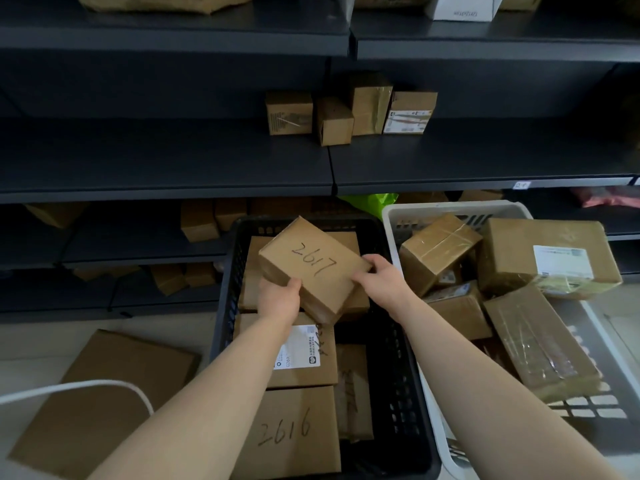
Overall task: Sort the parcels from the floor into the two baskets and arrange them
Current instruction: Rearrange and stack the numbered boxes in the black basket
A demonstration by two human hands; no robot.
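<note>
Dark metal shelving fills the back of the view. A cluster of small cardboard boxes stands on its middle shelf, and more boxes sit on the lower shelves. In front of it on the floor, a black basket and a white basket stand side by side, the white one on the right, and both hold brown parcels. A large flat cardboard parcel lies on the floor just left of the black basket. In the white basket, a big parcel with a white label leans on the others. At the near end of the black basket lies a parcel marked 2616. The parcel marked 2617 is held tilted above the parcels in the far half of the black basket. The left hand grips its near left corner with the thumb on top. The right hand grasps its right edge with curled fingers. A thin white cable arcs across the flat parcel.
</note>
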